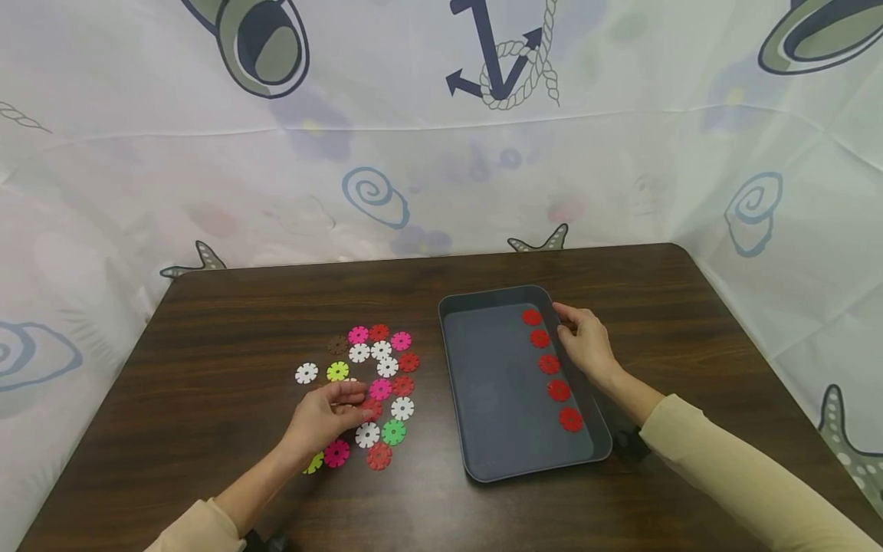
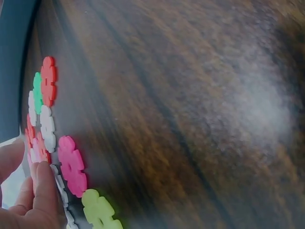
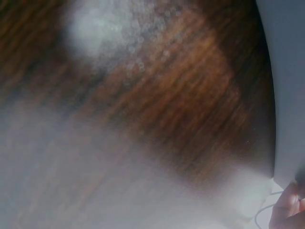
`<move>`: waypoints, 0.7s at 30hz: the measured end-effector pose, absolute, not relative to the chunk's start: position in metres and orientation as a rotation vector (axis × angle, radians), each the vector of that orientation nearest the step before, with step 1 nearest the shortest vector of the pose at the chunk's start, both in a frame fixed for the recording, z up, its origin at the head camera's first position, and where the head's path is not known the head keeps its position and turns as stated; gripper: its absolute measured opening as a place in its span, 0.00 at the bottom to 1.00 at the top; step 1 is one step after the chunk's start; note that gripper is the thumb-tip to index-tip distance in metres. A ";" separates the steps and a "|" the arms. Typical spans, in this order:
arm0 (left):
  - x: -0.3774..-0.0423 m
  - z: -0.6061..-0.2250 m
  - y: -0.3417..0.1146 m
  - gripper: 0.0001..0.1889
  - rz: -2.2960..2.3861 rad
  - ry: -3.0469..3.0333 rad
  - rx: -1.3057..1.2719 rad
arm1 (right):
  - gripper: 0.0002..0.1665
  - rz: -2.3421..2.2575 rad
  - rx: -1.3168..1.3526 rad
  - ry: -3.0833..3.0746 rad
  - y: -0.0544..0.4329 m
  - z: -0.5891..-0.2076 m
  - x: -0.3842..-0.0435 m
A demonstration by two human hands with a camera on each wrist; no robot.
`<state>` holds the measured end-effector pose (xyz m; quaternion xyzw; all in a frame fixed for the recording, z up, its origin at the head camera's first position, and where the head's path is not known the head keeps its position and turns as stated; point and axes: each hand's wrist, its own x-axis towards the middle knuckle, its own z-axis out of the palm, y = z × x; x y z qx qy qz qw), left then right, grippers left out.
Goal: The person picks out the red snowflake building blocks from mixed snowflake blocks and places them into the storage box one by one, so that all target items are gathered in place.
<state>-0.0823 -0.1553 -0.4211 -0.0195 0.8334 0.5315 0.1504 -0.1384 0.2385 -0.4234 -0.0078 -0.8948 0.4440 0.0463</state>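
Observation:
A dark grey rectangular tray [image 1: 507, 460] lies on the table, with several red notched flower-shaped discs [image 1: 559, 390] in a row along its right side. My right hand [image 1: 586, 345] grips the tray's right rim between thumb and fingers; only part of that hand [image 3: 288, 207] enters the right wrist view. To the left lies a loose group of flat flower discs in white, pink, red, green, yellow and brown. Over this group is my left hand [image 1: 331, 414], its thumb and fingertips apart beside a red disc [image 1: 372, 410]. In the left wrist view, fingers [image 2: 44, 188] partly cover some discs.
The dark wood-grain table [image 1: 228, 345] carries everything. A pale printed cloth [image 1: 441, 184] hangs behind the table and at its sides. A pink disc [image 1: 336, 453] and a yellow disc [image 1: 313, 463] lie close to the left wrist; a white disc [image 1: 306, 373] sits at the group's left edge.

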 end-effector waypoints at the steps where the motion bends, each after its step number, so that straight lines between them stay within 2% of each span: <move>1: -0.082 -0.421 -0.155 0.24 1.511 2.412 -0.062 | 0.25 1.354 -0.025 -2.730 0.238 -0.423 -0.138; 21: -0.082 -0.424 -0.150 0.18 1.213 2.672 0.004 | 0.25 1.324 -0.026 -2.728 0.238 -0.425 -0.140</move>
